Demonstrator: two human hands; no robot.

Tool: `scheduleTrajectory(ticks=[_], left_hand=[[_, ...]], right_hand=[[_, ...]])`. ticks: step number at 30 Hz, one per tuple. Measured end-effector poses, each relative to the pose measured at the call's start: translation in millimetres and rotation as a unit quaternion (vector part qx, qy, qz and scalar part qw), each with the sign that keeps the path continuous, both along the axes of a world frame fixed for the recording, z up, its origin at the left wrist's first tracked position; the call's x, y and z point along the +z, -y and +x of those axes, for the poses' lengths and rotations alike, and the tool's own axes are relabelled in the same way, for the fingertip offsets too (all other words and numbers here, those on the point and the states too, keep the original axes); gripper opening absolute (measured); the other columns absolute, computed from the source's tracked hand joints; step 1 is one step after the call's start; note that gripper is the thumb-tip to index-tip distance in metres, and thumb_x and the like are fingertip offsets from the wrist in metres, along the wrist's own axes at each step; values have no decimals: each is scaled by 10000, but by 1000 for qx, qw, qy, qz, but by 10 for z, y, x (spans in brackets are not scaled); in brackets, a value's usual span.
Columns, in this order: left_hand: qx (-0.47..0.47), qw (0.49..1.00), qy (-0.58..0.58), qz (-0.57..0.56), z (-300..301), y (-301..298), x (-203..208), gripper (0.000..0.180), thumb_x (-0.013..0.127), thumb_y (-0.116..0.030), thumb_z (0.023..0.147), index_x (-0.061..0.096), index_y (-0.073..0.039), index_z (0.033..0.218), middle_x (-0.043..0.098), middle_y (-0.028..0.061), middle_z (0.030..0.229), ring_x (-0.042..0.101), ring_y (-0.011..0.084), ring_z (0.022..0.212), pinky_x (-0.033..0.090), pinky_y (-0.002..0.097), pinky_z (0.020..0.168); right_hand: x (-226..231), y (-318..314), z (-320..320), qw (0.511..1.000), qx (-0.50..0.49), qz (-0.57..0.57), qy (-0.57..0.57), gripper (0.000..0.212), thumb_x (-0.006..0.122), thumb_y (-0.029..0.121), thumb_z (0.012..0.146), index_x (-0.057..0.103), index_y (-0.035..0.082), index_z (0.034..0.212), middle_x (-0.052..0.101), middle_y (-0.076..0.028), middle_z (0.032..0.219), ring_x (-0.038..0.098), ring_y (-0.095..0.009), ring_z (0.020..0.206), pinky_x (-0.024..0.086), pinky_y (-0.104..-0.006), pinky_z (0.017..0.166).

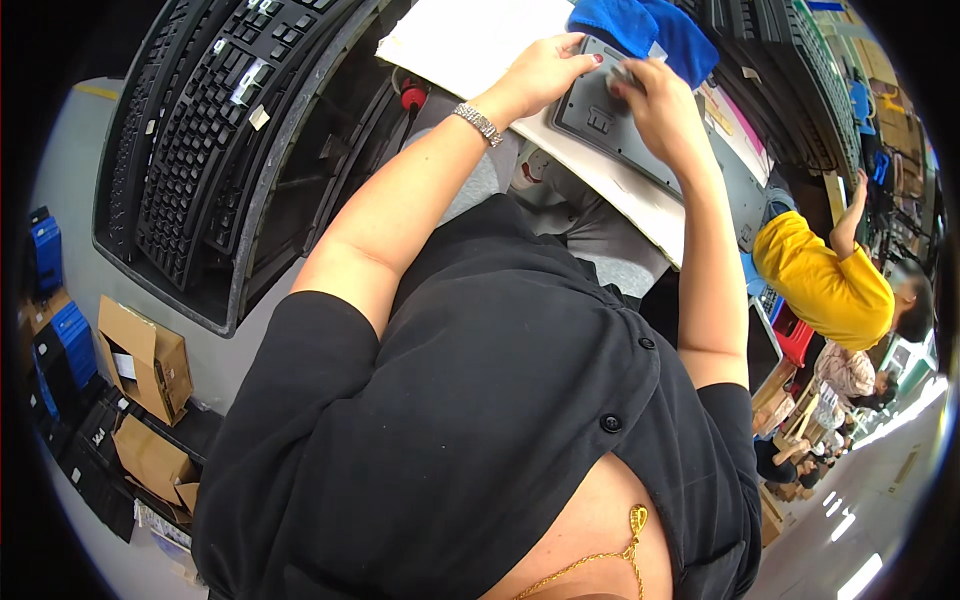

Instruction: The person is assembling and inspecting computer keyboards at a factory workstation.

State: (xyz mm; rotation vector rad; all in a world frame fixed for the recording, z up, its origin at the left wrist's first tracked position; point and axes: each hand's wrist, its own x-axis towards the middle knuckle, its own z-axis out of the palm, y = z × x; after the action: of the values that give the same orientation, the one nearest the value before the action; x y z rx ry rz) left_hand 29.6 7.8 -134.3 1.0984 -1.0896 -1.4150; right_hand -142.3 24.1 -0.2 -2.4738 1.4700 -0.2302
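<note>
A dark grey keyboard lies with its underside up on the white-topped work surface, slanting down to the right. With its thumb on top, my left hand grips the keyboard's far left corner. Over the same end of the underside is my right hand, its fingers bent together and slightly blurred. Whatever it holds, if anything, I cannot make out. A crumpled blue cloth sits just beyond both hands.
On my left a black bin holds several upright black keyboards. More keyboards are stacked at the far right. Cardboard boxes stand on the left floor. A person in a yellow top works to my right.
</note>
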Motion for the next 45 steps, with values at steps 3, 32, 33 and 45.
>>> scheduleTrajectory(ticks=[3, 32, 33, 45], left_hand=[[-7, 1000, -8, 10, -22, 30, 62, 569, 702, -144, 972, 523, 58, 1473, 721, 181, 1188, 700, 166, 985, 569, 240, 856], [-7, 994, -81, 67, 58, -55, 256, 524, 670, -151, 978, 558, 42, 1452, 697, 207, 1266, 693, 250, 1078, 571, 343, 929], [-5, 994, -82, 67, 77, -65, 268, 520, 666, -149, 980, 558, 40, 1453, 694, 208, 1269, 692, 252, 1079, 570, 344, 930], [-17, 994, -88, 62, 45, -27, 218, 523, 652, -139, 982, 550, 47, 1459, 686, 211, 1281, 682, 236, 1097, 565, 318, 939]], right_hand=[[-102, 180, 98, 996, 4, -69, 53, 186, 667, 84, 939, 706, -24, 1086, 676, -156, 1045, 698, -343, 906, 554, -422, 823], [103, -109, -13, 997, 58, 35, -46, 201, 652, 86, 938, 693, -20, 1105, 669, -148, 1043, 685, -347, 899, 546, -418, 836], [106, -111, -28, 995, 62, 47, -65, 203, 651, 88, 940, 692, -19, 1107, 670, -147, 1044, 686, -347, 901, 547, -418, 836], [45, 55, -46, 997, 56, 36, -38, 208, 649, 90, 942, 701, -12, 1115, 672, -142, 1052, 686, -346, 885, 552, -422, 828]])
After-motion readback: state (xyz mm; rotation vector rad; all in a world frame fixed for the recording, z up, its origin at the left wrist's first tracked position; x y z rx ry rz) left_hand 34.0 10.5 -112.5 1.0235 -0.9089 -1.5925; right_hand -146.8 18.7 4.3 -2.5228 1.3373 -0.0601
